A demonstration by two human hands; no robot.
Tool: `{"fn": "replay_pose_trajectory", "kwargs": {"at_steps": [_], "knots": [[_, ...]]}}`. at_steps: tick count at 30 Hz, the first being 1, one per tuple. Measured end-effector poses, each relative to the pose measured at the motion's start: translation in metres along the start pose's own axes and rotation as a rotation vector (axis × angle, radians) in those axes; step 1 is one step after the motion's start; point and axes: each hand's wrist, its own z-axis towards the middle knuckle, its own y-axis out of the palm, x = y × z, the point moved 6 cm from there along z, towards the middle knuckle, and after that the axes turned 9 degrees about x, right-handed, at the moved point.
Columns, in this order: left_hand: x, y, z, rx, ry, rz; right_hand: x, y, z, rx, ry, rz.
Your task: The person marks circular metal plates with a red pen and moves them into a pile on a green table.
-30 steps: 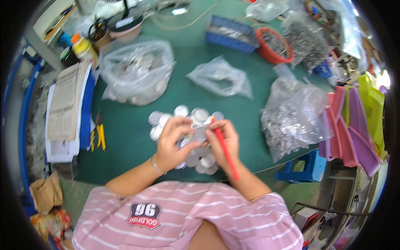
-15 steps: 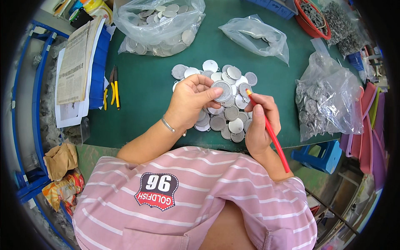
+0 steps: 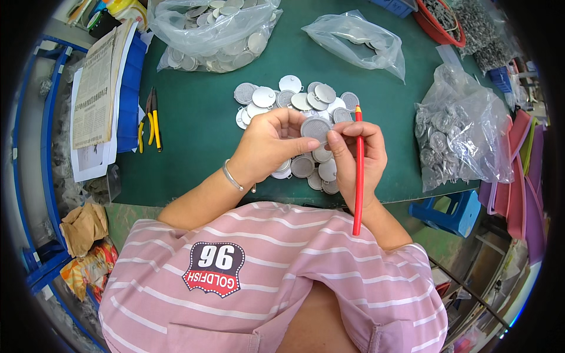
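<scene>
Over the green table, my left hand [image 3: 266, 146] grips a round grey metal disc [image 3: 316, 127] with a textured face by its left side, thumb at the lower edge. Thumb and fingertips of my right hand [image 3: 366, 154] touch that disc's right edge. The same hand keeps a red pencil-like stick [image 3: 359, 188] between its fingers, upright in the view, its yellow tip pointing away from me and clear of the disc. Under and beyond both hands spreads a loose pile of similar discs [image 3: 263, 97], some plain and some textured, several with small tabs. My hands cover part of it.
Clear plastic bags of discs [image 3: 220, 44] and a flatter bag [image 3: 359, 50] lie at the back. Another bag of metal parts [image 3: 450, 132] sits at right. Yellow-handled pliers [image 3: 154, 126] lie at left, near a blue bin [image 3: 130, 88] with papers. A blue stool [image 3: 450, 213] stands below right.
My right hand has turned the red stick upright, its tip away from the discs, and moved in to touch the held disc's edge. The view has shifted slightly.
</scene>
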Motion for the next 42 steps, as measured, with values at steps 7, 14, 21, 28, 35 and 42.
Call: {"fn": "replay_pose_trajectory", "kwargs": {"at_steps": [7, 14, 21, 28, 35, 42], "knots": [[-0.001, -0.006, 0.004, 0.119, 0.025, -0.080, 0.010, 0.004, -0.005, -0.082, 0.106, -0.039], [-0.003, -0.008, 0.003, 0.168, -0.062, -0.110, -0.018, -0.005, 0.003, -0.050, -0.260, -0.287], [-0.005, -0.007, 0.003, 0.124, -0.048, -0.105, -0.016, -0.007, -0.003, -0.064, -0.313, 0.012], [0.002, -0.004, 0.000, 0.114, -0.013, -0.014, -0.013, -0.004, -0.003, -0.080, -0.285, -0.010], [0.003, -0.003, 0.000, 0.093, 0.026, 0.014, -0.015, -0.003, -0.003, -0.088, -0.287, -0.010], [0.003, -0.002, 0.000, 0.077, 0.027, 0.026, -0.014, -0.003, -0.003, -0.086, -0.278, -0.020]]}}
